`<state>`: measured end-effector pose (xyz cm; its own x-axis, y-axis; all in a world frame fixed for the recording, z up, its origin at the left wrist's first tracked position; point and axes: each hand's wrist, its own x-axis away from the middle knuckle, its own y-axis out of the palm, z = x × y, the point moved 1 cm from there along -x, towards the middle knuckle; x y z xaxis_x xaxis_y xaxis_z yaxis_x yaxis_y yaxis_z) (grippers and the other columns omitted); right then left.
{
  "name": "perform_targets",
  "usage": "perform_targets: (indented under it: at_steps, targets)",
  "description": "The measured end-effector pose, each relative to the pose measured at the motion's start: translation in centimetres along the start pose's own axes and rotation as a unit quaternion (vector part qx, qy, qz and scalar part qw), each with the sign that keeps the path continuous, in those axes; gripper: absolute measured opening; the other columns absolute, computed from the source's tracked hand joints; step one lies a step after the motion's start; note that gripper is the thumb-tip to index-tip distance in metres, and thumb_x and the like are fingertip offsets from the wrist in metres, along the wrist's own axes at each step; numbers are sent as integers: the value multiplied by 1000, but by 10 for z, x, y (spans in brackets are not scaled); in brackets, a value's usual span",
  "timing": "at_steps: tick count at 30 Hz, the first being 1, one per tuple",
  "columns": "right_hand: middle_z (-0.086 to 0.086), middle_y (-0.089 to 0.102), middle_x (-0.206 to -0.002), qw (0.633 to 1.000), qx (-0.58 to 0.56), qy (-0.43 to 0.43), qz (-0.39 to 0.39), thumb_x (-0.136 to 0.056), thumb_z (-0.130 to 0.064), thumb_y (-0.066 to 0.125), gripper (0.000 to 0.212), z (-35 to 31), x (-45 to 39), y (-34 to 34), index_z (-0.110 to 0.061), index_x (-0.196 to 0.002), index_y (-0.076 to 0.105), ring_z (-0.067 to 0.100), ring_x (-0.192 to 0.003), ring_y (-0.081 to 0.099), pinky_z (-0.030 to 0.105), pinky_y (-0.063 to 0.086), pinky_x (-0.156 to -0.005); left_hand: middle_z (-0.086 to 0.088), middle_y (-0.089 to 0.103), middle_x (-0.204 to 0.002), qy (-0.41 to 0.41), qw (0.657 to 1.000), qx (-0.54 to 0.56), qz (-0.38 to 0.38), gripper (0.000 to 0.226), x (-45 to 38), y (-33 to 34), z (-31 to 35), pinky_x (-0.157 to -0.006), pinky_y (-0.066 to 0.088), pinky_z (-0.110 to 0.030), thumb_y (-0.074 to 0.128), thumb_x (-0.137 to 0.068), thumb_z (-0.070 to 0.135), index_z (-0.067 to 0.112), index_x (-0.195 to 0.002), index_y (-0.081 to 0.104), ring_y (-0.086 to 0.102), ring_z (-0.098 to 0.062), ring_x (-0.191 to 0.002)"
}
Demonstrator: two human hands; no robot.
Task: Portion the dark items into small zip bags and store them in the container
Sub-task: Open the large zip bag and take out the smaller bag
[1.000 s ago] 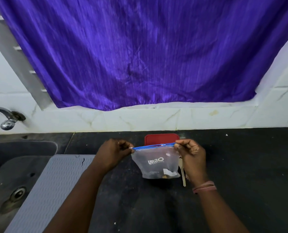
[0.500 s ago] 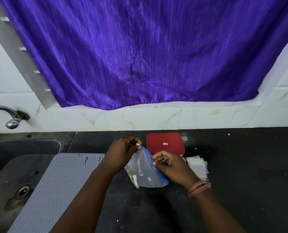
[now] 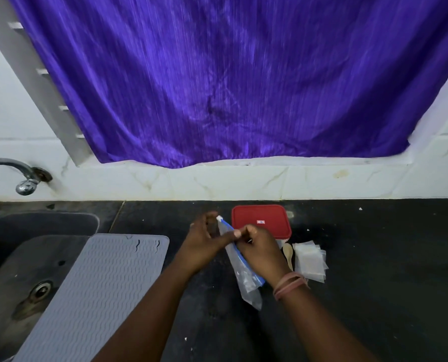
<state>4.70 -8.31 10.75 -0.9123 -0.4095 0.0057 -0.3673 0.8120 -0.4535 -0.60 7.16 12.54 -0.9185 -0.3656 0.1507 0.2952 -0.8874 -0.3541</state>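
Note:
A clear zip bag with a blue zip strip (image 3: 245, 276) lies turned edge-on over the black counter (image 3: 361, 296), its white slider end pointing away from me. My left hand (image 3: 204, 242) pinches the bag near its far end. My right hand (image 3: 260, 250) grips the bag's zip edge from the right. Behind my hands stands the container with a red lid (image 3: 260, 220), lid on. A stack of small clear zip bags (image 3: 310, 259) lies to the right, with a wooden spoon (image 3: 288, 254) beside it. The dark items are not visible through the bag.
A grey ribbed drying mat (image 3: 97, 291) lies to the left, partly over the dark sink (image 3: 13, 257). A metal tap (image 3: 21, 176) juts from the white tiled wall. A purple curtain (image 3: 230, 82) hangs above the counter.
The bag hung flat and upright between both hands a second ago; it has turned edge-on and sunk toward the counter, and my right hand has slid in close to my left.

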Motion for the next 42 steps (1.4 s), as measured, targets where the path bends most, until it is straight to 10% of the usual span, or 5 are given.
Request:
perform_targets:
  at_steps: [6, 17, 28, 35, 42]
  targets:
    - [-7, 65, -70, 1000, 1, 28, -6, -90, -16, 60, 15, 3, -3, 9, -21, -75, 62, 2, -64, 55, 24, 45, -64, -13, 72, -92, -220, 947, 201, -122, 45, 14, 21, -6, -66, 59, -33, 82, -81, 39, 5, -103, 63, 67, -21, -75]
    - [-6, 61, -66, 993, 69, 65, 76, -81, -8, 64, 17, 12, -3, -12, -22, -73, 58, 8, -58, 56, 23, 41, -56, -7, 71, -67, -133, 959, -237, 80, 21, 3, -9, -10, -61, 52, -28, 67, -83, 26, 10, -69, 69, 68, -19, -63]
    - [-2, 58, -96, 974, 224, -17, 16, -87, -4, 53, 24, 12, 18, 7, -25, -96, 45, 19, -89, 59, 29, 40, -71, -14, 56, -116, -129, 963, -225, 69, 34, 19, 27, -26, -80, 45, -34, 62, -85, 15, 10, -115, 48, 61, -38, -105]
    - [0, 50, -110, 932, 332, -121, 83, -79, -11, 70, 44, -8, 27, 6, -23, -115, 48, 20, -95, 52, 32, 47, -73, -1, 64, -85, -71, 971, -217, 72, 13, 18, 27, -22, -65, 42, -29, 63, -82, 12, 13, -95, 59, 65, -25, -87]
    - [9, 64, -110, 930, 318, -119, -139, -88, -6, 59, 19, -29, 20, 12, -7, -106, 66, 22, -104, 59, 27, 38, -79, 4, 66, -78, -50, 977, -205, 41, 13, 18, 20, -22, -63, 48, -28, 68, -78, 9, 20, -81, 61, 65, -19, -78]
